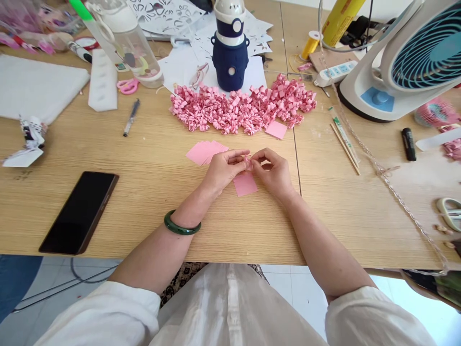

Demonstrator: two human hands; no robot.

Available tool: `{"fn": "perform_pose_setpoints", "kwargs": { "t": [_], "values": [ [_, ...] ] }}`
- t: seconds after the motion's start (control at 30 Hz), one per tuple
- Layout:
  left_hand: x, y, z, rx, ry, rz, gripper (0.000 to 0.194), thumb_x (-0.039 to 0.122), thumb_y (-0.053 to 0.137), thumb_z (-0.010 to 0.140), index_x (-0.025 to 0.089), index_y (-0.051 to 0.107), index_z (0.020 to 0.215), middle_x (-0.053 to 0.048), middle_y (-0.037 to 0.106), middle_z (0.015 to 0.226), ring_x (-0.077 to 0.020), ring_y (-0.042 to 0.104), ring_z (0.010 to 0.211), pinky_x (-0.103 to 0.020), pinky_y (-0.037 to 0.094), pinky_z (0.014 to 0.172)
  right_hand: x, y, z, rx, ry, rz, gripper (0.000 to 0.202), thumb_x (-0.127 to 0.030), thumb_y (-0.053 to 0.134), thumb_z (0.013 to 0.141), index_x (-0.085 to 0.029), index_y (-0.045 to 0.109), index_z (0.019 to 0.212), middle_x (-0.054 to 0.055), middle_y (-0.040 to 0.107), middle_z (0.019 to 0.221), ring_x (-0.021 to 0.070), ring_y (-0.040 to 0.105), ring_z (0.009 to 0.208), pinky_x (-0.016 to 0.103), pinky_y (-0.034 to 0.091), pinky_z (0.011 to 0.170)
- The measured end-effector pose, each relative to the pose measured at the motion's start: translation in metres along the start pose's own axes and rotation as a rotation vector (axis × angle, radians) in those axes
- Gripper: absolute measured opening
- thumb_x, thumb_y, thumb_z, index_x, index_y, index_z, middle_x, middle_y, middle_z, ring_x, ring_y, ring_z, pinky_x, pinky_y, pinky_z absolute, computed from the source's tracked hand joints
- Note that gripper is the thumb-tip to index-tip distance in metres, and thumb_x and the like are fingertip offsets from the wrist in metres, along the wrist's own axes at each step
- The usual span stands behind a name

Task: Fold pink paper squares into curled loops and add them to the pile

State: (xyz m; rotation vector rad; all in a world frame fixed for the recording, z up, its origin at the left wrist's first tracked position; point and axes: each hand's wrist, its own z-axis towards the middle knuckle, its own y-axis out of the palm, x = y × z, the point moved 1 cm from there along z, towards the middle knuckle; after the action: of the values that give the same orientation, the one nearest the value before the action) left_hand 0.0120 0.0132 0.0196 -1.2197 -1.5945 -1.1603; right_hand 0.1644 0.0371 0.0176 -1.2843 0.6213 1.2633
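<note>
Between both hands, at the middle of the wooden table, is a small pink paper piece, partly hidden by fingers. My left hand pinches it from the left, and my right hand has its thumb and index finger closed on its right side. Just below the fingertips lies a flat pink square. Fanned pink sheets rest beside my left hand. Beyond the hands stretches a long heap of curled pink paper pieces, with another pink square stack at its near edge.
A black phone lies at the left front, a pen behind it. Two bottles, one dark blue, stand at the back. At right are a fan, wooden sticks, a black marker and a twisted cord.
</note>
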Motion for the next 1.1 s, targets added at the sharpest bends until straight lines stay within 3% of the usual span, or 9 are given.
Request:
{"fn": "perform_pose_setpoints", "kwargs": {
  "t": [0.2,0.4,0.63,0.83,0.97,1.1],
  "values": [
    [0.002,0.001,0.000,-0.004,0.010,-0.027,0.044,0.011,0.080,0.068,0.011,0.072,0.112,-0.001,0.073,0.081,-0.0123,0.069,0.075,-0.029,0.056,0.078,0.005,-0.007,-0.001,-0.073,-0.224,-0.123,0.013,-0.019,0.058,0.092,-0.020,0.063,0.080,0.003,0.063,0.084,0.0139,0.061,0.077,0.026,0.050,0.067],
    [0.003,0.003,0.000,0.003,-0.018,-0.033,0.050,0.010,0.080,0.066,0.009,0.071,0.115,-0.001,0.072,0.077,-0.0110,0.066,0.069,-0.025,0.053,0.071,0.009,-0.012,0.000,-0.173,-0.323,-0.152,0.016,-0.022,0.053,0.097,-0.020,0.066,0.087,0.007,0.069,0.088,0.0169,0.065,0.081,0.029,0.052,0.073],
    [0.003,0.003,-0.001,-0.006,-0.019,-0.093,0.058,0.028,0.088,0.063,0.011,0.070,0.116,-0.002,0.074,0.081,-0.0136,0.068,0.076,-0.025,0.053,0.074,0.017,-0.011,0.001,-0.134,-0.390,-0.206,0.021,-0.018,0.048,0.097,-0.021,0.067,0.089,0.008,0.070,0.090,0.0175,0.067,0.081,0.030,0.055,0.073],
    [-0.005,0.003,0.005,0.057,-0.022,-0.180,0.056,0.039,0.088,0.062,0.010,0.072,0.108,0.000,0.071,0.069,-0.0110,0.064,0.066,-0.024,0.052,0.068,0.030,-0.010,0.000,-0.124,-0.519,-0.298,0.031,-0.009,0.046,0.094,-0.022,0.070,0.108,0.012,0.072,0.104,0.0208,0.070,0.096,0.035,0.059,0.084],
    [-0.005,0.002,0.005,0.089,0.007,-0.136,0.052,0.031,0.085,0.064,0.010,0.071,0.110,0.000,0.072,0.073,-0.0113,0.065,0.067,-0.025,0.054,0.072,0.033,-0.008,-0.001,-0.122,-0.527,-0.317,0.036,-0.004,0.045,0.091,-0.020,0.071,0.111,0.014,0.072,0.107,0.0222,0.069,0.098,0.038,0.059,0.085],
    [-0.004,0.002,0.005,0.083,0.072,-0.055,0.041,0.023,0.080,0.069,0.013,0.072,0.108,0.000,0.072,0.076,-0.0124,0.066,0.069,-0.026,0.055,0.074,0.027,-0.005,-0.003,-0.070,-0.434,-0.277,0.029,-0.008,0.050,0.090,-0.021,0.072,0.105,0.012,0.072,0.103,0.0217,0.070,0.095,0.037,0.058,0.085]
  ]
}}
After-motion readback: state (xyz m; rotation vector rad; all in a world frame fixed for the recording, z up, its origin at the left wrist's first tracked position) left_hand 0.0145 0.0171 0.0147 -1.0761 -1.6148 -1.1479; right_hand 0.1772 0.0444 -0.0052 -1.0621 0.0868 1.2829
